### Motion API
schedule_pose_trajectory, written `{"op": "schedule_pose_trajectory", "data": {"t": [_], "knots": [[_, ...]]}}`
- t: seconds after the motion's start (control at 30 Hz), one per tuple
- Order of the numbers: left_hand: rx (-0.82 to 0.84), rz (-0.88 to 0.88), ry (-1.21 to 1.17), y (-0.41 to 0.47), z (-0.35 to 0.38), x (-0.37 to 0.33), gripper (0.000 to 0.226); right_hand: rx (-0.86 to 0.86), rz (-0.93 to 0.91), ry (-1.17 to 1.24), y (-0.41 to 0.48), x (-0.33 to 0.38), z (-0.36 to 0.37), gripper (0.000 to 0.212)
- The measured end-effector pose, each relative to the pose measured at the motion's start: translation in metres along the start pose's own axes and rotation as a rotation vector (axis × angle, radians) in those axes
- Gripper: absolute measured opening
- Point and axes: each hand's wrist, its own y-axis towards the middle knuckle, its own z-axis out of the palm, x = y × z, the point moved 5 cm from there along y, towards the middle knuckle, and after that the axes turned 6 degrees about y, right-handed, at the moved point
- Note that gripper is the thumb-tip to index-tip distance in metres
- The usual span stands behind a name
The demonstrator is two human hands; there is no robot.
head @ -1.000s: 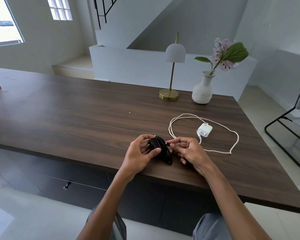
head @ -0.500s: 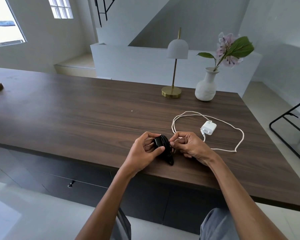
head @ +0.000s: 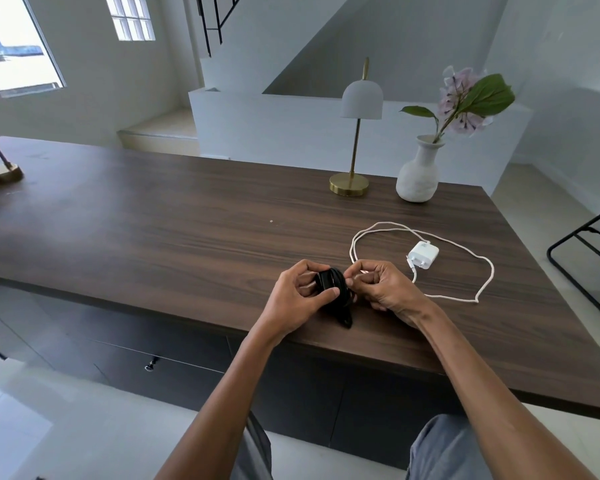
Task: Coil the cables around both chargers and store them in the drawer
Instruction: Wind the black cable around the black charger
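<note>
— So, where's the black charger (head: 330,285)?
— Over the counter's (head: 153,237) near edge. The left hand (head: 293,299) grips it, and the right hand (head: 383,289) pinches its black cable (head: 345,315) at the coil's right side.
— And the white charger (head: 424,253)?
— On the counter, right of the hands, with its white cable (head: 486,282) looped loosely around it. The drawer (head: 160,379) below is closed.

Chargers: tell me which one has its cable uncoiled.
The white charger, on the table, its cable sprawled in a loose loop. The left hand and right hand hold the black charger, cable wound round it.
</note>
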Motion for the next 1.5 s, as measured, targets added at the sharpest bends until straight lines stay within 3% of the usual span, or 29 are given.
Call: {"op": "schedule_pose_trajectory", "data": {"t": [0.5, 1.5], "knots": [[-0.031, -0.033, -0.007, 0.0018, 0.0016, 0.0013, 0.032, -0.107, 0.001, -0.005, -0.009, 0.001, 0.0043, 0.003], [0.01, -0.012, -0.01, -0.0005, 0.0035, -0.0031, 0.043, 0.03, 0.058, 0.052, -0.0073, 0.0037, 0.0011, 0.008]]}}
